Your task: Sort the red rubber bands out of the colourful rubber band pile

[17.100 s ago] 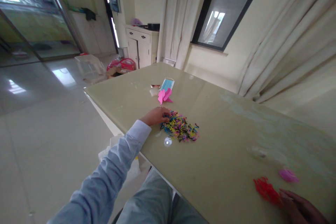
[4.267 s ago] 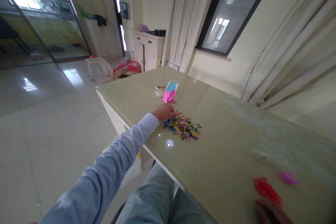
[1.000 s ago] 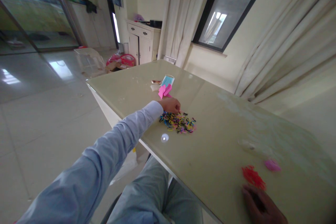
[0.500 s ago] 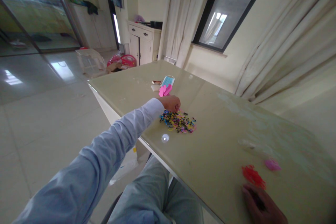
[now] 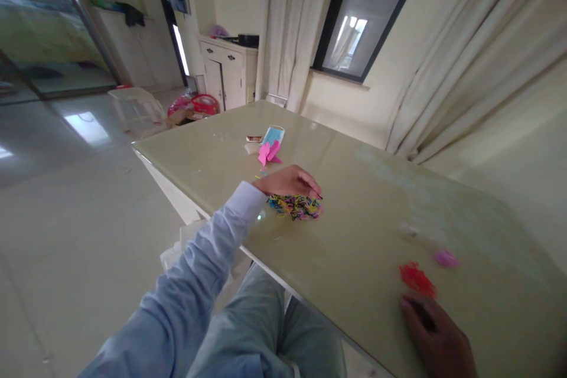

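A pile of small multicoloured bands (image 5: 296, 208) lies on the pale green table (image 5: 345, 248). Over the back of this pile is my left hand (image 5: 295, 181), its fingers pressed together at the pile's right end on something dark and too small to name. At the lower right, my right hand (image 5: 436, 331) rests near the table's front edge, thumb and fingers apart with nothing seen between them. Just beyond it sits a red heap (image 5: 417, 279) of small pieces, with a pink-purple heap (image 5: 446, 258) to its right.
Behind the left hand are pink pieces (image 5: 269, 152), a blue face mask (image 5: 273, 136) and a small dark-and-white item (image 5: 254, 139). A clear small item (image 5: 408, 230) lies beyond the red heap. A white cabinet (image 5: 228, 71) stands past the table.
My left hand has moved to the right along the pile, and its fist has loosened into a pinch. The view has shifted slightly; my right hand keeps its place by the red heap.
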Motion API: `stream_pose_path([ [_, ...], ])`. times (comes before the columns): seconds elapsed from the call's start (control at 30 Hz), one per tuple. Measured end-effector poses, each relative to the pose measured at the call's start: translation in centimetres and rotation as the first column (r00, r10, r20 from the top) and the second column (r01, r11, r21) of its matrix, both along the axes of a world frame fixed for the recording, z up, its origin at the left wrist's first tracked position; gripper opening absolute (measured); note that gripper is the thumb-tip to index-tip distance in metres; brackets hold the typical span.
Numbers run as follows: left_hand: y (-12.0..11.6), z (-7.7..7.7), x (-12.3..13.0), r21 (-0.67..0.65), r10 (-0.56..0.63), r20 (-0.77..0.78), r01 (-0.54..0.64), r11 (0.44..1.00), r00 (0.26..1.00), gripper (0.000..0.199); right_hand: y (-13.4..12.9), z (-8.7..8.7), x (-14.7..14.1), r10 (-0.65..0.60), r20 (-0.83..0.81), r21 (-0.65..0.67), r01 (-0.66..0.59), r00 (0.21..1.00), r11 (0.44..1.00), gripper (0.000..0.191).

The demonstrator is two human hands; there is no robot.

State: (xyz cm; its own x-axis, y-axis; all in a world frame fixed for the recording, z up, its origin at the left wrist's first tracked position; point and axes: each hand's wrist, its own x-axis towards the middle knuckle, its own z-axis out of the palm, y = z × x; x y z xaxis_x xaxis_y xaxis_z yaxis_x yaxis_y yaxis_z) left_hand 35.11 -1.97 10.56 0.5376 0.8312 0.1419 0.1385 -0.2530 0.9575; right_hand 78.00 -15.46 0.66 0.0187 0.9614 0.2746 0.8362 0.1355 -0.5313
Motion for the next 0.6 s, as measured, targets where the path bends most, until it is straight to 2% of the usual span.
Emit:
stream_pose_path([
  [0.07,-2.0,-1.1,1.7,-0.097,0.090,0.287,-0.064,0.993,0.954,0.030,-0.1,0.0,-0.2,0.019,-0.008,0.018,-0.019,1.000,1.000,0.038],
  [0.13,-4.0,-2.6,3.9,-0.217,0.190,0.474,-0.095,0.971,0.860,0.034,-0.2,0.1,-0.5,0.033,-0.008,0.024,-0.033,0.999,0.999,0.036],
  [0.23,-6.5,-4.6,7.4,-0.437,0.361,0.610,-0.081,0.896,0.705,0.036,-0.5,0.4,-1.0,0.052,-0.018,0.028,-0.052,0.998,0.998,0.033],
  [0.33,-8.1,-5.5,10.7,-0.577,0.480,0.649,-0.030,0.816,0.590,0.036,-0.8,0.7,-1.6,0.060,-0.036,0.050,-0.059,0.998,0.997,0.029],
  [0.47,-9.2,-5.2,13.6,-0.644,0.503,0.609,0.012,0.765,0.614,0.036,-0.9,0.8,-2.0,0.089,-0.066,0.072,-0.084,0.994,0.994,0.023],
  [0.6,-9.6,-4.8,15.3,-0.645,0.463,0.580,0.032,0.763,0.670,0.036,-1.0,0.7,-2.1,0.102,-0.094,0.086,-0.094,0.990,0.992,0.019],
])
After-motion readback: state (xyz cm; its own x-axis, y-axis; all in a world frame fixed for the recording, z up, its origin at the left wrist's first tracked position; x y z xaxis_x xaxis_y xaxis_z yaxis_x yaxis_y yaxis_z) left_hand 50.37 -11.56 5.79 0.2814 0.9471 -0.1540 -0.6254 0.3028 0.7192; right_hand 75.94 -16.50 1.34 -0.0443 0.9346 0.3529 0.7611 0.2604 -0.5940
